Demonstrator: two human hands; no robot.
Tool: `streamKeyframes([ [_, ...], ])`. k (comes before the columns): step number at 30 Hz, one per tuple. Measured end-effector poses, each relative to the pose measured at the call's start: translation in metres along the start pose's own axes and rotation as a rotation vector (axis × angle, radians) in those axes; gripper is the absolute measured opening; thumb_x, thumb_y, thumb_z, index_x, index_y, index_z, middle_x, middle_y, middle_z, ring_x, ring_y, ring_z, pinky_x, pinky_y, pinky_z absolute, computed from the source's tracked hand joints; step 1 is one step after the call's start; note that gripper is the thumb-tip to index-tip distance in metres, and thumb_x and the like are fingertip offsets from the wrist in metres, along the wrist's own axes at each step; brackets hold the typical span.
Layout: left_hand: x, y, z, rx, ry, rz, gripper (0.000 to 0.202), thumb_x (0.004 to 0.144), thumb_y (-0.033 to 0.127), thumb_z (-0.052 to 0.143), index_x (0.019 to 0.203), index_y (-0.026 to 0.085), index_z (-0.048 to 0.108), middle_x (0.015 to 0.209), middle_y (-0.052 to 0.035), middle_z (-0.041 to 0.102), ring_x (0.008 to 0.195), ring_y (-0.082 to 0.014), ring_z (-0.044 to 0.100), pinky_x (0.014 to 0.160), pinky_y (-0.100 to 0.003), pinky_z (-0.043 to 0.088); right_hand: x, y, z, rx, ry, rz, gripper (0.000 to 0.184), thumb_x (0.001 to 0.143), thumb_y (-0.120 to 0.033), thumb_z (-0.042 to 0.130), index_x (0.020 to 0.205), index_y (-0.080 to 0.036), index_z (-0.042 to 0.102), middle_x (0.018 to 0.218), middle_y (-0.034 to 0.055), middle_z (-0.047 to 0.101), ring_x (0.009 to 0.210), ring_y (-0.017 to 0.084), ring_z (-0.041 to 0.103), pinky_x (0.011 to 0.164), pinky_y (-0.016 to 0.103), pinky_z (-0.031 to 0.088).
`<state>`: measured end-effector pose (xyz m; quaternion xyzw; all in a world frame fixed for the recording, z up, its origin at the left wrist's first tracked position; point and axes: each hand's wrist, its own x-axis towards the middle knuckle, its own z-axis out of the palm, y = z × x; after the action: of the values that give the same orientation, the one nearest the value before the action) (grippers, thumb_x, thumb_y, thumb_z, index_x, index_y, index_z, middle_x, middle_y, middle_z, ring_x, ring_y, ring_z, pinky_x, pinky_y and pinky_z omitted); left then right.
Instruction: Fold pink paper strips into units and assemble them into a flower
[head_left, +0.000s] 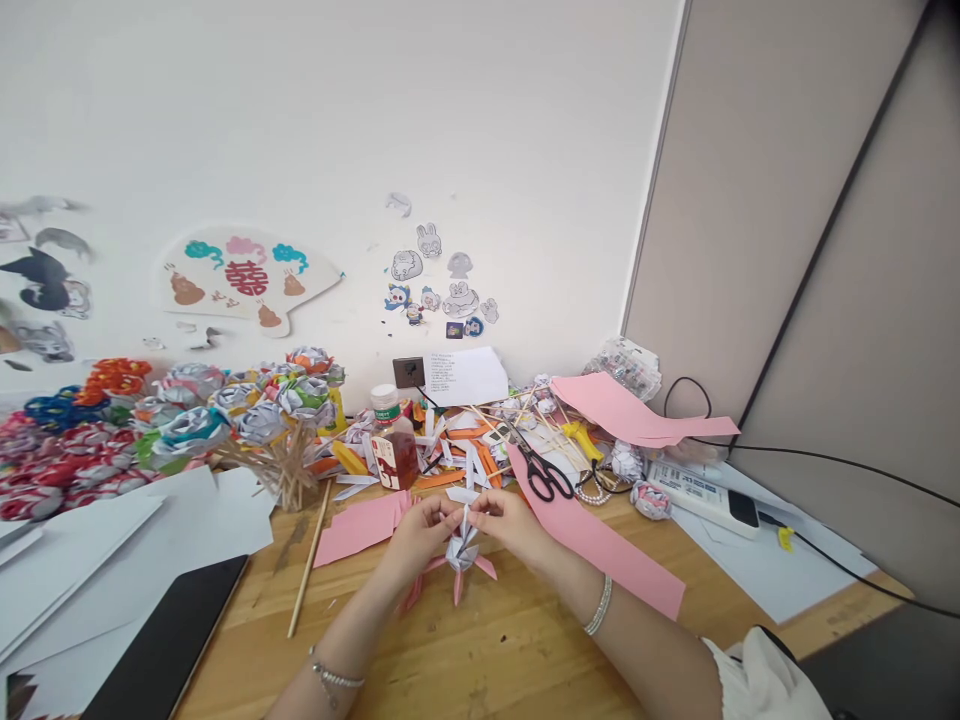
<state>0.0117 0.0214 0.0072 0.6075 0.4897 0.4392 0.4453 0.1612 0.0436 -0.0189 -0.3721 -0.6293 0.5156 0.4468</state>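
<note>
Both of my hands meet over the wooden table (495, 650) around a small paper flower (463, 553) of grey printed paper with pink petals below. My left hand (420, 535) pinches its left side with closed fingers. My right hand (510, 525) pinches the top of the folded paper from the right. A white paper strip sticks up between the fingertips. Each wrist wears a bracelet.
Pink paper sheets (600, 545) lie right and left of the hands. Black scissors (544, 475), a glue bottle (391, 440), wooden sticks (307, 570), a bunch of paper roses (225, 410), white sheets (112, 560) and a dark tablet (172, 640) crowd the table. A remote (705, 490) and cables lie at right.
</note>
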Motion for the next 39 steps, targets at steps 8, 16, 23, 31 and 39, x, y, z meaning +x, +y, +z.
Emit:
streamKeyframes([
  [8, -0.001, 0.003, 0.001, -0.136, 0.086, -0.057, 0.049, 0.055, 0.051, 0.065, 0.088, 0.015, 0.059, 0.064, -0.0002, 0.062, 0.057, -0.0145, 0.056, 0.053, -0.025, 0.042, -0.001, -0.008, -0.001, 0.239, -0.111, 0.047, 0.032, 0.059, -0.039, 0.070, 0.074, -0.016, 0.055, 0.073, 0.0001, 0.058, 0.072, 0.015, 0.058, 0.071, 0.032, 0.045],
  [16, -0.002, 0.004, 0.000, -0.148, 0.161, -0.022, 0.036, 0.056, 0.045, 0.068, 0.072, 0.013, 0.064, 0.057, -0.0005, 0.062, 0.049, -0.0113, 0.051, 0.047, -0.021, 0.037, 0.003, -0.001, -0.001, 0.111, -0.115, -0.078, 0.017, 0.064, -0.019, 0.064, 0.078, -0.016, 0.055, 0.077, 0.0002, 0.058, 0.076, 0.014, 0.057, 0.075, 0.030, 0.043],
  [23, -0.001, -0.001, 0.000, -0.036, 0.150, 0.085, 0.025, 0.063, 0.037, 0.066, 0.075, 0.015, 0.059, 0.063, 0.0002, 0.061, 0.053, -0.0120, 0.052, 0.046, -0.020, 0.039, 0.001, 0.000, 0.000, -0.021, -0.034, -0.099, 0.016, 0.063, -0.013, 0.064, 0.076, -0.016, 0.056, 0.074, -0.0001, 0.059, 0.071, 0.013, 0.056, 0.069, 0.028, 0.044],
  [31, 0.000, -0.001, -0.004, 0.212, 0.038, 0.208, 0.014, 0.068, 0.030, 0.058, 0.069, 0.017, 0.059, 0.068, -0.0020, 0.062, 0.060, -0.0152, 0.056, 0.054, -0.024, 0.044, -0.002, -0.006, -0.002, -0.241, 0.042, -0.200, 0.012, 0.066, -0.012, 0.061, 0.077, -0.017, 0.060, 0.075, 0.0006, 0.061, 0.074, 0.015, 0.057, 0.068, 0.027, 0.044],
  [39, -0.002, 0.005, -0.002, 0.412, 0.086, 0.296, 0.006, 0.069, 0.024, 0.056, 0.071, 0.018, 0.057, 0.069, -0.0007, 0.062, 0.067, -0.0160, 0.057, 0.058, -0.023, 0.043, -0.008, -0.013, -0.001, -0.463, 0.125, -0.346, 0.010, 0.071, -0.013, 0.057, 0.079, -0.019, 0.059, 0.080, 0.0018, 0.059, 0.079, 0.016, 0.054, 0.070, 0.028, 0.042],
])
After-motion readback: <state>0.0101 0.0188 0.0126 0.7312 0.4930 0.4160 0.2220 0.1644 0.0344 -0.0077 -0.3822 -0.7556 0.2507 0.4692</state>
